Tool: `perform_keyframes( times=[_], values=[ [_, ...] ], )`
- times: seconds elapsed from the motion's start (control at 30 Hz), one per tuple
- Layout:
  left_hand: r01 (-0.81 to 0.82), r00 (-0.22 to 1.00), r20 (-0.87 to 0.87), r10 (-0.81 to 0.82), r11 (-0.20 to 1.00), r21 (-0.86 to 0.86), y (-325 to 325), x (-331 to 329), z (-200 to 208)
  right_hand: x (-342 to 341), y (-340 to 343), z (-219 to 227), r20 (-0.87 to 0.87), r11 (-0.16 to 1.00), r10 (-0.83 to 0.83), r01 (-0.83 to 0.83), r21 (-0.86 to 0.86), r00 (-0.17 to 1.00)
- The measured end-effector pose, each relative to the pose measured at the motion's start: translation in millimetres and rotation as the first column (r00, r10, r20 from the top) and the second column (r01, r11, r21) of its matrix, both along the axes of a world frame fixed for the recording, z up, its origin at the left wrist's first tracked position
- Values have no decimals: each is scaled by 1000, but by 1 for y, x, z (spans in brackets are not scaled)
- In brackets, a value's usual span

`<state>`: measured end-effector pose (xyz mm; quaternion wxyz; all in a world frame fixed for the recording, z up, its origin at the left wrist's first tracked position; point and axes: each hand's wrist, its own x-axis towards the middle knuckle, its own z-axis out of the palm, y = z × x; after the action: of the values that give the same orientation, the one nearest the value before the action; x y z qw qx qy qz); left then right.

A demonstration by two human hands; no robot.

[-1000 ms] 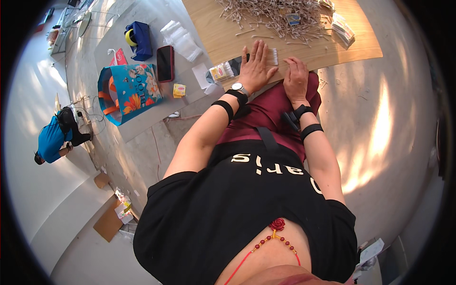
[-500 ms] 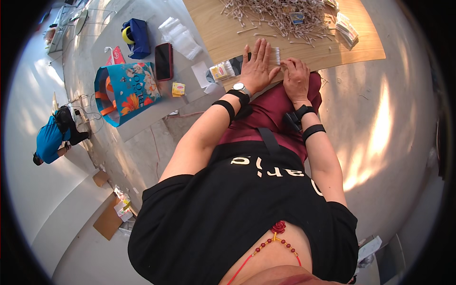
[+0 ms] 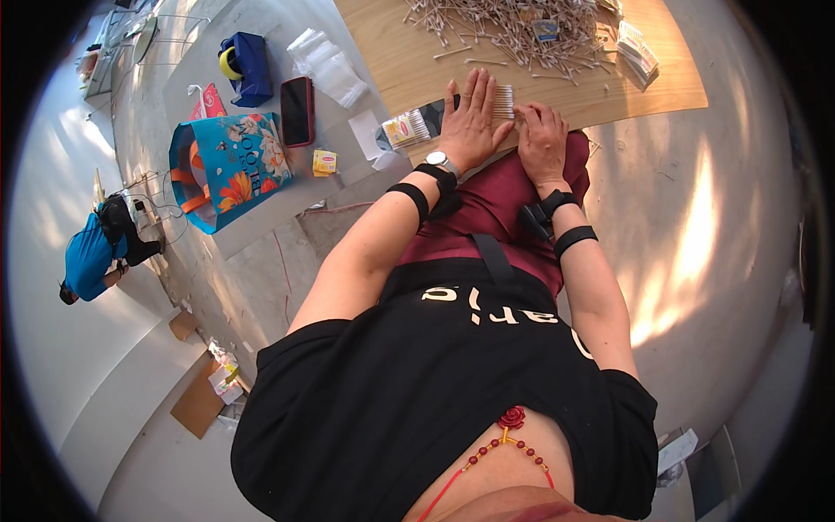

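Clock directions: twelve at the top of the head view.

Item: row of cotton swabs (image 3: 506,103), white, laid side by side. Location: on the wooden table (image 3: 383,52), near its edge, in the gap between the two hands. Long axis of each swab: roughly twelve to six. Extent under the left hand: hidden.

Left hand (image 3: 470,122): flat, palm down, fingers extended toward twelve, thumb out toward two. Row of swabs at two o'clock from the palm, directly alongside the fingers. Nearer of the two hands to the row. Anything beneath the palm: cannot tell.

Right hand (image 3: 542,141): fingers bent, narrow, knuckles up, at the table edge. Row at between ten and eleven o'clock, just beside the fingertips; contact cannot be told. Contents of the grip: cannot tell.

Surroundings, from the left hand:
- Swab pack with yellow label (image 3: 405,130), at nine, near.
- Dark flat piece (image 3: 433,118), at nine, between pack and hand.
- Heap of loose swabs (image 3: 509,36), at one, swabs lying at all angles.
- Second swab pack (image 3: 637,54), at two, beyond the heap's side.
- Phone (image 3: 297,111), at nine, well apart.
- Blue tape dispenser (image 3: 252,71), between nine and ten, well apart.
- Blue floral bag (image 3: 239,170), between eight and nine, well apart.
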<state>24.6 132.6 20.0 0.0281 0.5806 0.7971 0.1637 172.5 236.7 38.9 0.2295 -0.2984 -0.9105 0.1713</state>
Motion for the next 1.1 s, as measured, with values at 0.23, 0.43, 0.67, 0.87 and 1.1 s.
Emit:
perform_keyframes(
  times=[0.23, 0.43, 0.67, 0.87, 1.1],
  values=[
    [-2, 1000, -5, 2, 1000, -8, 1, 0, -1, -2, 0, -2, -1, 1000, -27, 27, 9, 1000],
    [-1, 1000, -5, 1, 1000, -6, 0, 0, 0, -2, 1, -3, 23, 1000, -25, 24, 6, 999],
    [0, 1000, -4, -1, 1000, -8, 0, 0, -1, -3, 1, -5, 26, 1000, -27, 27, -4, 999],
    [4, 1000, 6, -4, 1000, -12, 0, 0, 0, -5, 1, -6, 47, 999, -33, 33, 3, 998],
    [7, 1000, 19, -7, 1000, -7, 0, -1, 0, -8, 1, -7, 42, 999, -43, 42, 14, 998]
  ],
)
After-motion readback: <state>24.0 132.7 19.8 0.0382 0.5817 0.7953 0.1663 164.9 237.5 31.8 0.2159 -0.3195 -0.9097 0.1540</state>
